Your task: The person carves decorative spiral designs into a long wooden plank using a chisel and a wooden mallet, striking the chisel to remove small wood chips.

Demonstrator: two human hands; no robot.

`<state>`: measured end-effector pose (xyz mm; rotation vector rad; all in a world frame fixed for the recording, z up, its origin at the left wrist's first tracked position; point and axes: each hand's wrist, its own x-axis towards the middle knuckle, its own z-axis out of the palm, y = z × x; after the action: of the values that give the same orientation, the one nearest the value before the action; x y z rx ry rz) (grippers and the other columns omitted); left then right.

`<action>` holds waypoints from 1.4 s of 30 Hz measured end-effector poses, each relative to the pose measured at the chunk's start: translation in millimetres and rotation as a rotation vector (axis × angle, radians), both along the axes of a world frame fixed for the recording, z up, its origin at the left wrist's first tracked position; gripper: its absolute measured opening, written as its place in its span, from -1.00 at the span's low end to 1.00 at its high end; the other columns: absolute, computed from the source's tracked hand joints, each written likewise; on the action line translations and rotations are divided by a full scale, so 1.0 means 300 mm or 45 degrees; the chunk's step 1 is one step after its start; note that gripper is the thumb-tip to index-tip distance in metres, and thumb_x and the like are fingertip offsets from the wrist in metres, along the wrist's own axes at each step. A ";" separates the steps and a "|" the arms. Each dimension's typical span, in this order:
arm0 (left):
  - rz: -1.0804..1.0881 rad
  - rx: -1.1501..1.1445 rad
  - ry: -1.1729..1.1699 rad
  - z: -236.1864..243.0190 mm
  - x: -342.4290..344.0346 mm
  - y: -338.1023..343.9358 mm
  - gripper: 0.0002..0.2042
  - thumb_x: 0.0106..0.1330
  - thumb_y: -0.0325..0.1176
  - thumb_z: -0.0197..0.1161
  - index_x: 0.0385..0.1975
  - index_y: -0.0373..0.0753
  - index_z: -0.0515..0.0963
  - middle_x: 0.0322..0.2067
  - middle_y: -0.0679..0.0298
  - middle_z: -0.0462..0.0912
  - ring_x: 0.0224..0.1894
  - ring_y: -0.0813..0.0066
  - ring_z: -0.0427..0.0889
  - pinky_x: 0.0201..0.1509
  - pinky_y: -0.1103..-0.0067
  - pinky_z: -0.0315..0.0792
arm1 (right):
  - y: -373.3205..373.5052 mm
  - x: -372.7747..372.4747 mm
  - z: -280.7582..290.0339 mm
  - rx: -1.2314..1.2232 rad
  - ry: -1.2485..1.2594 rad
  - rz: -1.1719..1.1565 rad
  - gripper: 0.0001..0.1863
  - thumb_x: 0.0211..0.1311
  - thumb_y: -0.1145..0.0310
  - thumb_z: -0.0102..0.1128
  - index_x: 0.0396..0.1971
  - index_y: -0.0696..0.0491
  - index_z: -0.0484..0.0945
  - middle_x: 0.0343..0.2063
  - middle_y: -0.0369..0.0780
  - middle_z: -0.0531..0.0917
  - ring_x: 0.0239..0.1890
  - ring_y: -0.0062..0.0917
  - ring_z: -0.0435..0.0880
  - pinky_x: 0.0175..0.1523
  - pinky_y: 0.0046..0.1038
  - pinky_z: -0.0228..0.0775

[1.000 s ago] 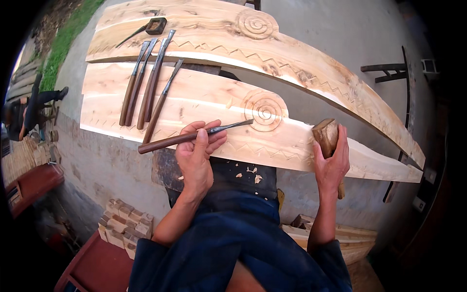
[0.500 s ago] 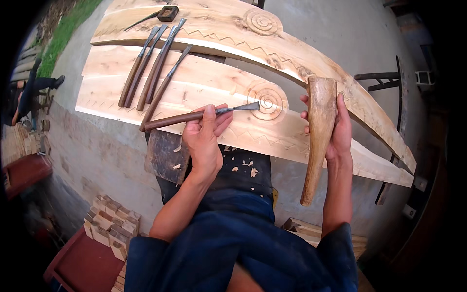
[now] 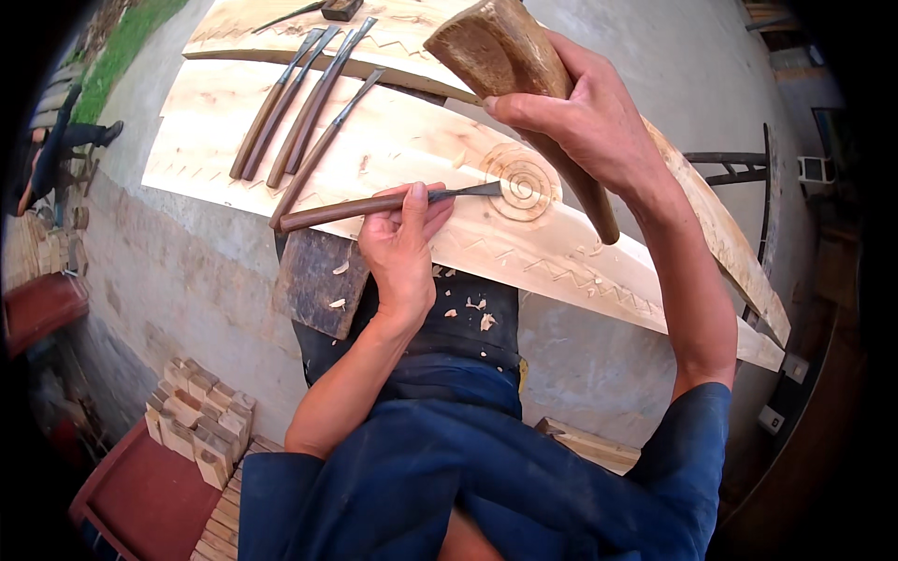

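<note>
My left hand [image 3: 400, 248] pinches a wood-handled chisel [image 3: 341, 211] near its metal shank. The blade points right, its tip over the left rim of the carved spiral [image 3: 522, 187]. Raised above the far side, my right hand [image 3: 580, 107] grips a tapering wooden mallet [image 3: 510, 51]; its thick head is up and to the left, its narrow end down near the spiral. Beneath lies the near pale board [image 3: 206, 140], with zigzag lines cut along it. Several more chisels [image 3: 304, 122] lie across this board, left of the spiral.
A second carved board [image 3: 224, 33] lies beyond the first, with a dark square ink box [image 3: 341, 9] on it. Wood chips [image 3: 486, 322] dot my dark apron. Stacked wood blocks [image 3: 201, 411] stand by a red tray [image 3: 150, 496] at lower left. Another person's leg [image 3: 89, 136] shows far left.
My right hand has lifted the mallet up and to the left, tilting its thick head toward the far board. The chisel in my left hand has barely shifted.
</note>
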<state>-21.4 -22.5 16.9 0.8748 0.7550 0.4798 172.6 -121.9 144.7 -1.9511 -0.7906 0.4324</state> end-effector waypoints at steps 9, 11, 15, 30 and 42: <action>0.023 -0.028 -0.020 -0.008 0.009 0.003 -0.74 0.71 -0.34 0.29 0.10 -0.47 0.55 -0.01 -0.04 0.80 -0.01 0.23 0.87 0.27 0.33 0.77 | 0.295 -0.032 0.108 -0.160 -0.656 0.579 -0.60 0.09 0.39 0.31 -0.03 0.16 0.70 -0.33 0.11 0.80 -0.20 0.15 0.81 -0.05 0.03 0.65; 0.033 -0.021 0.015 -0.005 0.006 0.003 -0.74 0.71 -0.34 0.29 0.09 -0.47 0.55 -0.01 -0.03 0.80 -0.01 0.25 0.87 0.27 0.33 0.77 | 0.379 -0.055 0.076 -0.199 -0.766 0.631 -0.69 0.07 0.43 0.29 -0.14 0.17 0.69 -0.39 0.11 0.78 -0.23 0.15 0.81 -0.08 0.06 0.64; 0.034 0.022 -0.028 -0.018 0.005 0.000 -0.73 0.71 -0.32 0.29 0.08 -0.47 0.56 -0.02 -0.02 0.80 -0.02 0.25 0.87 0.26 0.34 0.78 | 0.488 -0.109 0.036 -0.023 -0.958 0.743 -0.83 0.05 0.48 0.32 -0.33 0.18 0.62 -0.48 0.08 0.74 -0.32 0.12 0.80 -0.18 0.05 0.63; 0.133 0.965 0.167 -0.164 -0.025 -0.026 -0.76 0.52 -0.44 0.35 0.03 -0.46 0.62 -0.11 -0.04 0.77 0.02 -0.15 0.70 0.19 0.14 0.49 | 0.679 -0.297 0.078 0.222 -1.545 1.330 -0.86 0.08 0.41 0.48 -0.34 0.05 0.73 -0.29 -0.17 0.84 -0.15 -0.24 0.87 -0.05 -0.22 0.70; 0.111 0.930 0.117 -0.146 -0.023 -0.009 -0.86 0.50 -0.48 0.37 -0.17 -0.45 0.61 -0.27 0.14 0.76 -0.18 0.32 0.68 -0.02 0.36 0.53 | 0.616 -0.262 0.021 0.173 -1.646 1.312 -0.87 0.08 0.41 0.48 -0.35 0.04 0.74 -0.31 -0.18 0.84 -0.16 -0.25 0.87 -0.07 -0.23 0.70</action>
<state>-28.4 -25.2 -26.9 1.5544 0.7074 0.8200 93.9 63.0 151.0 -1.3684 -2.5638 -0.4157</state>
